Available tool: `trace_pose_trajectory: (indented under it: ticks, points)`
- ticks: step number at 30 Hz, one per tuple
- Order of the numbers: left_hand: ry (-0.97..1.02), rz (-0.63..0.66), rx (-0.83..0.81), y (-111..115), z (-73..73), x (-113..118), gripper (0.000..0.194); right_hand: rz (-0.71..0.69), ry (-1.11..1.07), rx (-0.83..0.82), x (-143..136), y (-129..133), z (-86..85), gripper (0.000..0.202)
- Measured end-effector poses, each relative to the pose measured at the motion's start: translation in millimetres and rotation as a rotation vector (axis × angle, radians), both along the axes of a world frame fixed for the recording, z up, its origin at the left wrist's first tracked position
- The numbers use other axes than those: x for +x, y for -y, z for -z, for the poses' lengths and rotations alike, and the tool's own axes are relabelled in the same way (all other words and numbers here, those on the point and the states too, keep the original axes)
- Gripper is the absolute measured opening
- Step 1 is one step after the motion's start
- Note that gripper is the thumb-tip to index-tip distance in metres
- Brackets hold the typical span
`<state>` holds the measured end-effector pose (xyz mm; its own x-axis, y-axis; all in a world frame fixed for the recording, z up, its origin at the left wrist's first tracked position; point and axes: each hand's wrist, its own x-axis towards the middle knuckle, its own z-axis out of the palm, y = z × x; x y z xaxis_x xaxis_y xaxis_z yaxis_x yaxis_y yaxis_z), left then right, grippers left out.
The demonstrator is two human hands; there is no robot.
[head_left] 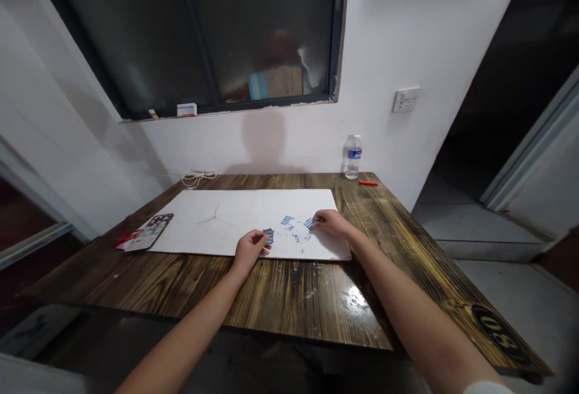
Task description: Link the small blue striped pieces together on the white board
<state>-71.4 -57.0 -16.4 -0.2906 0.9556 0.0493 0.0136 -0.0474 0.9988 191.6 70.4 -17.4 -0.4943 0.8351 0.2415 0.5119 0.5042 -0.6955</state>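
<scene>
A white board (253, 213) lies flat on the wooden table, with small blue-and-white striped pieces (286, 220) and blue marks or scraps on its right half. Near the board's front edge, my left hand (249, 249) is closed on a small stack of blue striped pieces (269, 236), thumb on top. My right hand (331, 223) is at the board's right side, its fingertips pinched at another blue striped piece (309, 223). Whether that piece is lifted or rests on the board I cannot tell. The pieces are too small to name their kind.
A patterned phone-like slab (154, 232) overlaps the board's left end, beside red-and-white wrapping (129, 236). Along the wall side of the table (280, 303) are a coiled white cable (199, 177), a water bottle (353, 157) and a red pen-like stick (368, 183). A wall with a window stands behind.
</scene>
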Motion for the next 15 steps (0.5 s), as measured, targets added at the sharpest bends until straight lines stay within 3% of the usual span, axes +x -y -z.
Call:
trace_pose_trajectory:
  ticks: [5, 8, 11, 15]
  points:
    - [0.002, 0.053, 0.020, 0, 0.5, 3, 0.043, -0.073, -0.419, -0.249, -34, 24, -9.9, 0.026]
    - [0.037, 0.085, 0.036, 1, -2.3, 7, 0.041, -0.159, -0.556, -0.263, -68, 54, -12.2, 0.037]
    - [0.080, 0.159, 0.037, 3, -4.9, 10, 0.038, -0.172, -0.566, -0.233, -91, 80, -13.0, 0.039]
    - [0.137, 0.192, 0.013, 6, -7.9, 12, 0.038, -0.078, -0.454, -0.068, -96, 93, -13.0, 0.033]
